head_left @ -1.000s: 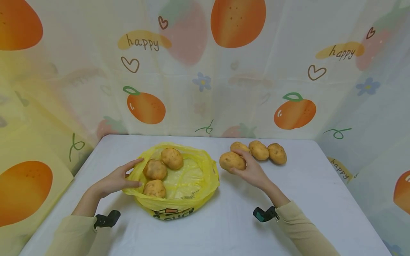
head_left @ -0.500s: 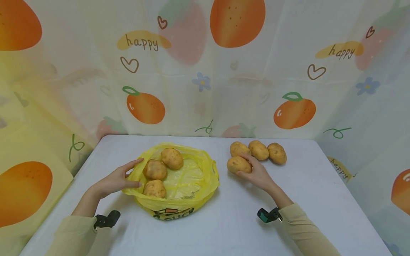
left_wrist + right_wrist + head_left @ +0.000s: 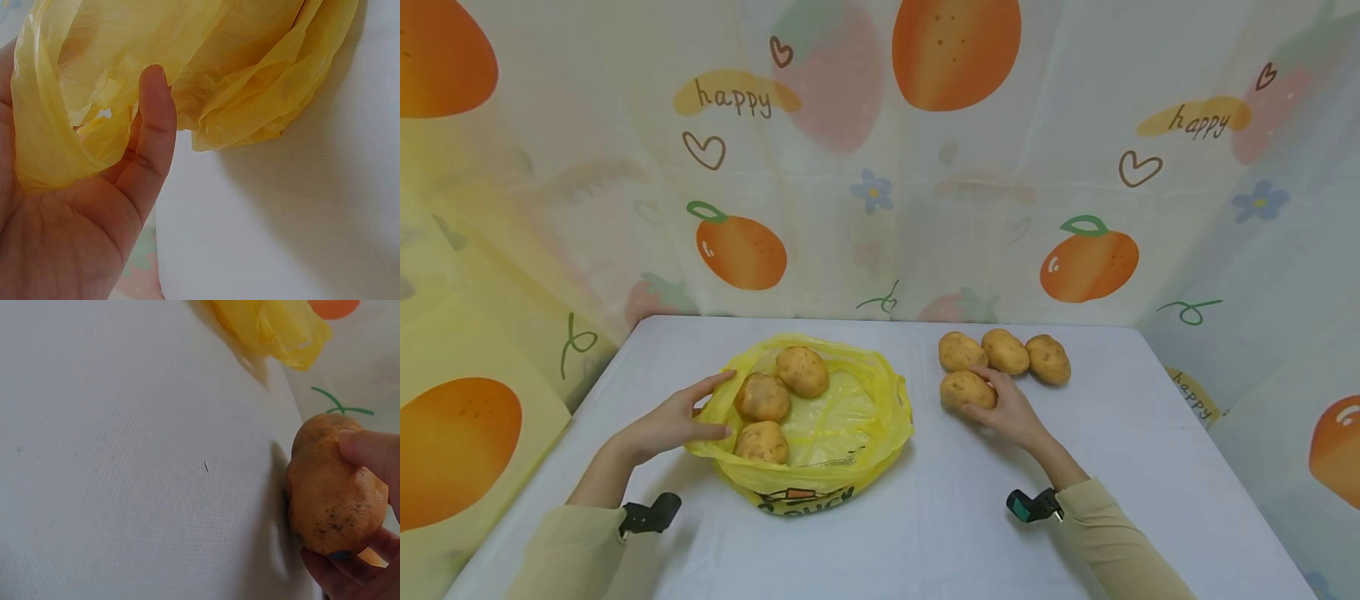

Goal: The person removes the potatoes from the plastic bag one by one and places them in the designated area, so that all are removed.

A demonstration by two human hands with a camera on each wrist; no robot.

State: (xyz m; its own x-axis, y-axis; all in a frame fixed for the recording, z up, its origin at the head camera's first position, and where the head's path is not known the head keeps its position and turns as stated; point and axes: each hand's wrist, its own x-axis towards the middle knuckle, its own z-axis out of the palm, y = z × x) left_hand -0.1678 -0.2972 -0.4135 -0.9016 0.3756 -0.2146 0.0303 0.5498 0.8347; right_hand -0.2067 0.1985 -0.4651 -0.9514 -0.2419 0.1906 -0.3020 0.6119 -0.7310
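A yellow plastic bag (image 3: 865, 446) stands with its mouth wide on the left of the table. Three potatoes, one of them a round potato (image 3: 802, 372), lie inside. At the bag's left rim my left hand (image 3: 672, 423) rests with thumb and fingers spread. In the left wrist view the bag's film (image 3: 56, 144) hangs loosely across the palm, beside a straight digit. My right hand (image 3: 1011, 411) grips another potato (image 3: 966, 390) between thumb and fingers, low at the table right of the bag. Its dark-specked underside faces the right wrist camera.
Behind the right hand, a left potato (image 3: 961, 351), a middle potato (image 3: 1006, 352) and a right potato (image 3: 1048, 360) lie in a row. The table (image 3: 925, 533) has a white cover. A fruit-patterned curtain (image 3: 940, 233) stands behind its far edge.
My right hand has moved right and slightly down with the potato, away from the bag and just in front of the row. The left hand and the bag have stayed put.
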